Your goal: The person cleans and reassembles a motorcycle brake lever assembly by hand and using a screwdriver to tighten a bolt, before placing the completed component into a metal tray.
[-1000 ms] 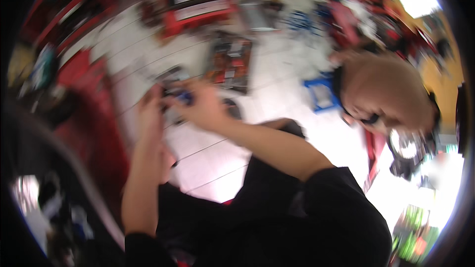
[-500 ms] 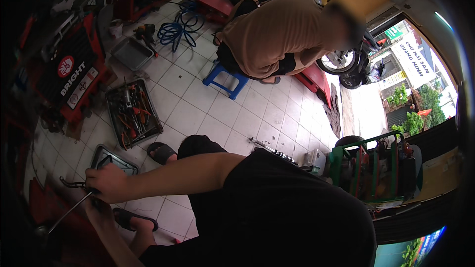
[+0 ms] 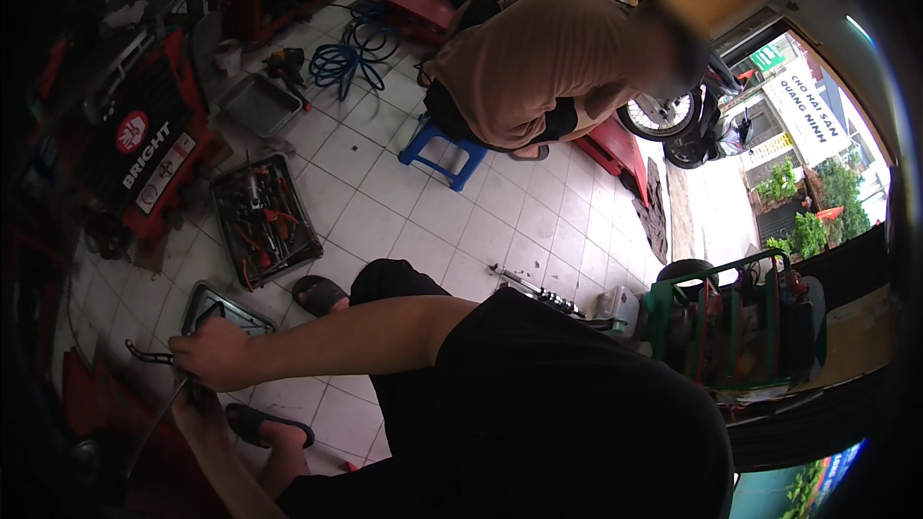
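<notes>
At the right hand (image 3: 210, 354), a curved bar (image 3: 152, 358), probably metal

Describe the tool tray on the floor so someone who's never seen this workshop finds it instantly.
Start at the black-and-red cabinet at the picture's left. Right of it, on the white tiled floor, lies a dark rectangular tray. Unlike the grey tray above it in the picture, it is crammed with tools, some orange.

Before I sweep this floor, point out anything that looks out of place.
The blue hose lies in loose loops on the tiled floor, perhaps a trip hazard. Nearer the person's feet, tools are heaped in a jumble in the dark tray, not sorted.
</notes>
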`<state>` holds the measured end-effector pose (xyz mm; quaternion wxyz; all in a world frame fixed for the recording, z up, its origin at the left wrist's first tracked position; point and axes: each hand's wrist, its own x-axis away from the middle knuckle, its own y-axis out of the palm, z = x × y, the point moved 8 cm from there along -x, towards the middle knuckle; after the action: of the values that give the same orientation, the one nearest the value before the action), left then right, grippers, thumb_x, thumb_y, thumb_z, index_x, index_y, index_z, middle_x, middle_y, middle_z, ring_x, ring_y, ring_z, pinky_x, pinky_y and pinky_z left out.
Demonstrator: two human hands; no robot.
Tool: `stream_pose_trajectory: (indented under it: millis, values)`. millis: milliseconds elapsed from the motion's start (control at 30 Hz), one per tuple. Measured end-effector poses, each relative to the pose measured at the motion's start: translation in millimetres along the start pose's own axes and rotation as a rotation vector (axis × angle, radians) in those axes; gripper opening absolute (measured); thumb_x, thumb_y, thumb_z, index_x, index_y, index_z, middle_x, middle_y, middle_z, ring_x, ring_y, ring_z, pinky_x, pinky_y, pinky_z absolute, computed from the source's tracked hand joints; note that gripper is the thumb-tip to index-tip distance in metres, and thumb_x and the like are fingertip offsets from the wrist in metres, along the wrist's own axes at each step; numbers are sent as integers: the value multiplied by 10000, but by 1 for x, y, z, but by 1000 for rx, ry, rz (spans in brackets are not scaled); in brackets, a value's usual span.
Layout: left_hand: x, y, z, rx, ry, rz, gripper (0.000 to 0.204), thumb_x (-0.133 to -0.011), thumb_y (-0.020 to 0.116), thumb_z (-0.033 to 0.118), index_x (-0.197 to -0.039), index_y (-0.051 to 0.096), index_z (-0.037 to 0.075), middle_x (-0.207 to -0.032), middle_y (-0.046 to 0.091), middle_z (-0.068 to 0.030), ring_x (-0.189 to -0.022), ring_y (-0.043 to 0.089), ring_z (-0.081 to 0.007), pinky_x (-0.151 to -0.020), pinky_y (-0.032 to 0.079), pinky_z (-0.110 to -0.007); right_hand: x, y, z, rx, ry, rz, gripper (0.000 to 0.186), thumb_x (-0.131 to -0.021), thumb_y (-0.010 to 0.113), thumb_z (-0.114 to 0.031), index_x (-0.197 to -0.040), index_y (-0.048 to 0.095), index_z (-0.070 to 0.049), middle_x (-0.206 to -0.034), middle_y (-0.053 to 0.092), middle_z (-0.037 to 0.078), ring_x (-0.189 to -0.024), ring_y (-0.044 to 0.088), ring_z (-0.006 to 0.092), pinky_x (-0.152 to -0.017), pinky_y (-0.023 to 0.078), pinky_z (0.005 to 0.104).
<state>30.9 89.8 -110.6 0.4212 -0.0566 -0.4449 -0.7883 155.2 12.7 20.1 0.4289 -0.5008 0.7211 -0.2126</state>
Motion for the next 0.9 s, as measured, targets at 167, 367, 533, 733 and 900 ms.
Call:
stream_pose_trajectory:
  millis: [167,367,533,733,900]
  values:
    - [6,14,0,-27,-3,-88,273,-976,508,149,-1162,543,-47,-1128,569,-115,-1078,556,-165,-943,440,-294,1,1,-5,73,-98,-79,243,-723,638,-206,-907,631,-48,-944,570,79,-709,656,265,-593,511,413]
    - [7,13,-5,75,-39,4,276,-977,501,145,-1172,533,-47,-1132,560,-118,-1085,547,-171,-960,433,-304,1,-1,-10,136,-159,-108,246,-751,613,-207,-929,619,-36,-949,569,88,-707,661,260,-580,512,400]
    - [4,5,-4,65,-73,48,301,-1008,452,152,-1233,513,-38,-1179,561,-111,-1118,552,-171,-967,447,-304,1,-1,-6,100,-79,-112,261,-749,618,-217,-931,617,-30,-936,568,94,-702,660,261,-580,513,400]
    - [5,13,-2,17,-44,-41,303,-1014,447,175,-1225,523,-29,-1177,563,-107,-1126,545,-175,-977,433,-322,3,0,-11,163,-123,-60,272,-719,641,-208,-927,622,-33,-922,574,83,-699,658,255,-588,514,399]
    - [14,25,2,-32,-11,-29,316,-964,564,196,-1173,537,-39,-1119,572,-92,-1057,559,-162,-926,444,-303,5,1,-11,149,-186,-8,253,-674,673,-199,-887,633,-69,-920,578,62,-716,654,242,-595,513,393]
